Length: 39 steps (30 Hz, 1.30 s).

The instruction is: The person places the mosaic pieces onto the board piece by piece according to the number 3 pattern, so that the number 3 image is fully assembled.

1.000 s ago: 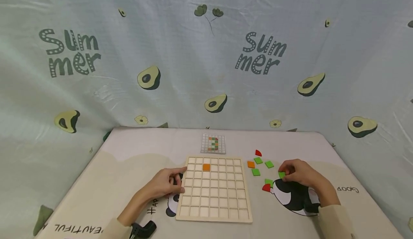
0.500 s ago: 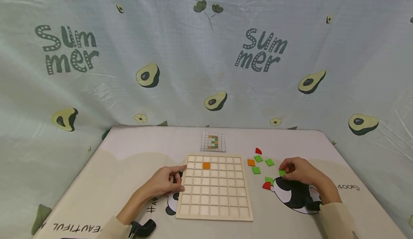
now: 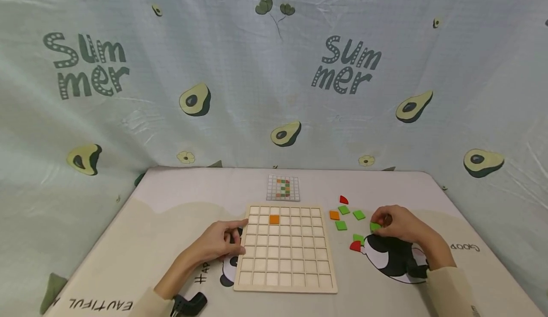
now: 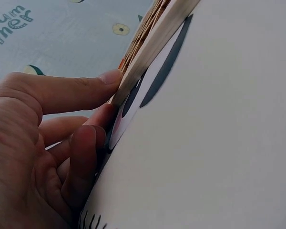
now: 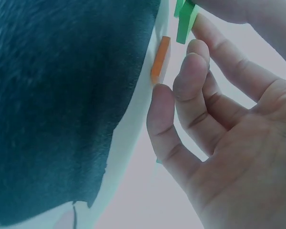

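To the right of the pale wooden grid board (image 3: 286,289), the right hand (image 3: 399,224) pinches a flat green square tile (image 3: 375,226) between thumb and forefinger; the left hand (image 3: 215,241), thumb and forefinger spread apart, touches the board's left edge.

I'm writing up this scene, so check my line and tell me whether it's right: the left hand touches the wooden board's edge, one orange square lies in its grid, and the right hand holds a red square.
The colour is wrong: the right hand holds a green square, as the head view shows. The rest stands.
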Each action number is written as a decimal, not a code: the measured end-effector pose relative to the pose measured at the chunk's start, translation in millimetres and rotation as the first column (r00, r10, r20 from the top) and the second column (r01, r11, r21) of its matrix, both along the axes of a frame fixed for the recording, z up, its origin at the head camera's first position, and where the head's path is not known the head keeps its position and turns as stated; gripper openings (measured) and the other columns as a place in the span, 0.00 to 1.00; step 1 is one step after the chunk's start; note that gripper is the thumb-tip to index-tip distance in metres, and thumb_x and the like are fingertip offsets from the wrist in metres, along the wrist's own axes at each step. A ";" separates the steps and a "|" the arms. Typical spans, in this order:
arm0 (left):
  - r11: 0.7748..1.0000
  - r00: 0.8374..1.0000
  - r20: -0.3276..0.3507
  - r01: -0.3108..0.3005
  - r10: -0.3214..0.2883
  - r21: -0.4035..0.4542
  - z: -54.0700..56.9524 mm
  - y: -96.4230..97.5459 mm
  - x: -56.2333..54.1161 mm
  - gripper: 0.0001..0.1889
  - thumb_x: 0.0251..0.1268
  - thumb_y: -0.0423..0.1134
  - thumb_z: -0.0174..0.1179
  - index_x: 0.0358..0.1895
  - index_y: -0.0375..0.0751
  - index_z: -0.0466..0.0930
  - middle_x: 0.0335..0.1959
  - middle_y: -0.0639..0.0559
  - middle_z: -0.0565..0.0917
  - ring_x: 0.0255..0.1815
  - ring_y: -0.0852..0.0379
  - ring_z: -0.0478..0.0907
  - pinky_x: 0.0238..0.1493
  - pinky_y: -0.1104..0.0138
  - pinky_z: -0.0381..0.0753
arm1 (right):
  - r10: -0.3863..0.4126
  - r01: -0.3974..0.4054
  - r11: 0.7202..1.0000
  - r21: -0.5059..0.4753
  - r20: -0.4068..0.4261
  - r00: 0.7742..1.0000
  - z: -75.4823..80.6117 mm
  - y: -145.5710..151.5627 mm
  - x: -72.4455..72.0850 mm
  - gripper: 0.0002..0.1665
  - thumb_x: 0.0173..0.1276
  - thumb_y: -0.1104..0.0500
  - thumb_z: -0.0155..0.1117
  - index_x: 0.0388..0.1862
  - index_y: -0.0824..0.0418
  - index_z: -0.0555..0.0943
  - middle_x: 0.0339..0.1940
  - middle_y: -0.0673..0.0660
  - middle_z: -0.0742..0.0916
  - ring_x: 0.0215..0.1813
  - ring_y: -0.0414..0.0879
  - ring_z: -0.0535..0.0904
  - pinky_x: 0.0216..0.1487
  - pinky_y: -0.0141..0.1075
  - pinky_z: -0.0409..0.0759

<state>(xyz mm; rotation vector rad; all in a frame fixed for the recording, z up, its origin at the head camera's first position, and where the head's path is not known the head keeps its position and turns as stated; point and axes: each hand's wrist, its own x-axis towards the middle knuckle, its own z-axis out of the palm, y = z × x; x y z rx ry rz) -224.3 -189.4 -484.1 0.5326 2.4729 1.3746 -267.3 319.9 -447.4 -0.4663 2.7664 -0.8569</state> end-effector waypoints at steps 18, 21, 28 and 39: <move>1.000 1.000 -0.006 0.010 -0.010 -0.002 2.0 -0.8 -1.2 0.41 0.57 0.38 0.76 0.74 0.31 0.70 0.29 0.52 0.82 0.14 0.66 0.67 0.16 0.69 0.71 | 0.037 -0.037 0.999 -0.015 -0.052 0.998 12.1 -11.2 3.9 0.14 0.60 0.60 0.77 0.42 0.64 0.85 0.35 0.52 0.84 0.37 0.41 0.75 0.36 0.31 0.77; 1.000 1.000 -0.003 0.012 -0.012 0.004 1.6 -0.7 -0.3 0.41 0.57 0.38 0.75 0.74 0.30 0.69 0.29 0.52 0.82 0.14 0.66 0.67 0.16 0.69 0.71 | 0.044 -0.045 0.999 -0.012 -0.063 0.997 12.0 -12.6 4.0 0.15 0.59 0.60 0.77 0.43 0.64 0.85 0.36 0.52 0.85 0.37 0.40 0.75 0.35 0.31 0.77; 1.000 1.000 -0.007 0.008 -0.008 0.000 1.5 -0.6 0.8 0.41 0.57 0.38 0.75 0.74 0.30 0.70 0.28 0.53 0.82 0.14 0.66 0.66 0.15 0.70 0.70 | 0.026 -0.029 0.999 -0.025 -0.081 0.996 11.5 -18.9 3.6 0.15 0.60 0.61 0.76 0.46 0.63 0.85 0.40 0.54 0.86 0.40 0.45 0.76 0.36 0.30 0.78; 1.000 1.000 0.000 0.005 -0.005 0.006 1.9 -0.2 -0.2 0.41 0.57 0.37 0.75 0.74 0.30 0.69 0.29 0.53 0.81 0.14 0.66 0.66 0.16 0.71 0.69 | -0.001 -0.001 1.000 -0.017 -0.110 0.994 15.3 -26.0 3.9 0.15 0.63 0.62 0.74 0.48 0.61 0.86 0.44 0.54 0.87 0.43 0.46 0.78 0.38 0.30 0.82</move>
